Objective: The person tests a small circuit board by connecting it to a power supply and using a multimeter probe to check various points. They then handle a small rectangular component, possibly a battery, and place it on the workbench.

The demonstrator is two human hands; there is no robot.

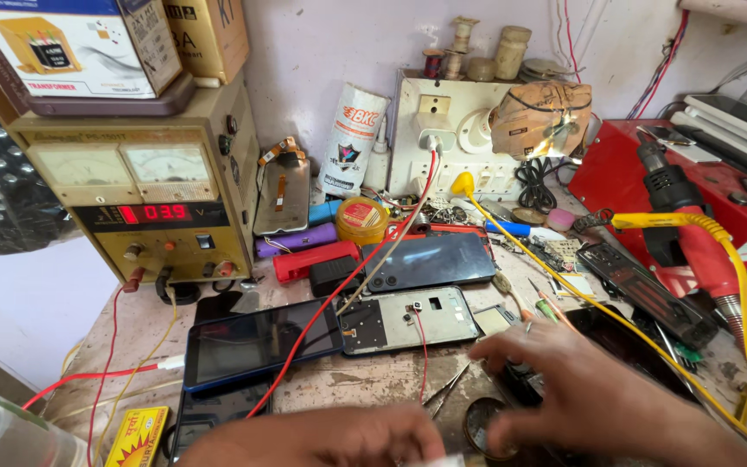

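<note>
Our right hand [594, 393] spreads its fingers [512, 342] over a small dark part [520, 385] near the worktop's front edge; our left hand [322, 441] lies low beside it, whether its fingers are closed we cannot tell. Tweezers [444, 387] and the opened phone frame [408, 318] lie just beyond. A sweeping wrist could snag the red lead [352, 278] or yellow cable [616, 316], we judge, dragging parts off.

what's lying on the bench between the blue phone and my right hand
In the head view, an opened phone frame with a red wire lies between the blue phone and your right hand; tweezers sit just below it.
</note>
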